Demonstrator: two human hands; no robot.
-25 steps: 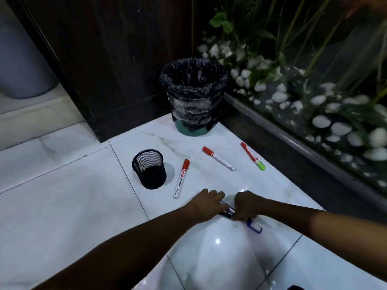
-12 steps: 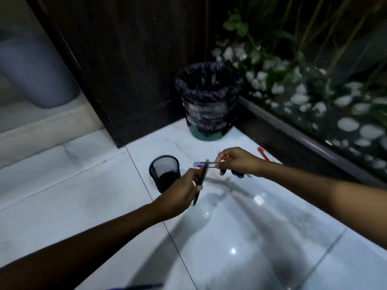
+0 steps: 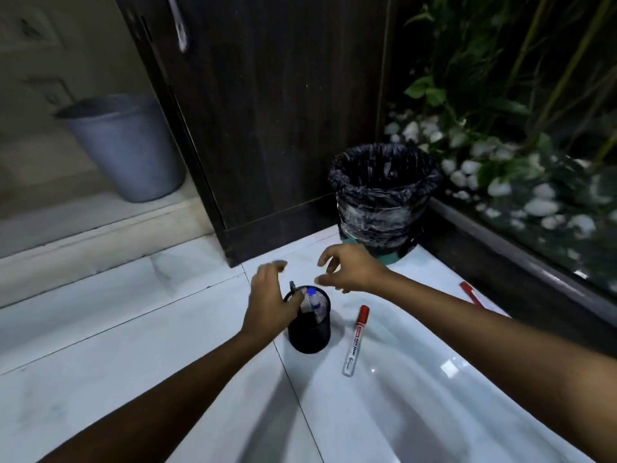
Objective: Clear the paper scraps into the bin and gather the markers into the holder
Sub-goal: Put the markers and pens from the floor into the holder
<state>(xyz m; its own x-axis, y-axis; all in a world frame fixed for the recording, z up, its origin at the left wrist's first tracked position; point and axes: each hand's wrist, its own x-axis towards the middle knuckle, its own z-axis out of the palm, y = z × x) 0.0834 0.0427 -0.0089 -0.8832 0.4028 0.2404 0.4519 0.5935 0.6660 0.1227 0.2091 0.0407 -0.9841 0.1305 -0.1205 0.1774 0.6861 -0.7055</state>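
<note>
Both your left hand (image 3: 267,302) and right hand (image 3: 350,269) hang open, empty. Careful: your left hand crowds the holder (image 3: 310,324) and could tip it, spilling markers onto the floor (image 3: 133,329).

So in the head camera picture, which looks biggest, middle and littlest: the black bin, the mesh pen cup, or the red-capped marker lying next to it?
1. Black bin, clearly biggest, though farther away.
2. Mesh pen cup.
3. Red-capped marker: about as long as the cup is tall, but far thinner.

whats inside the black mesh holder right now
A blue-capped marker stands in the mesh holder, with another dark item beside it. The left hand covers the rest.
</note>
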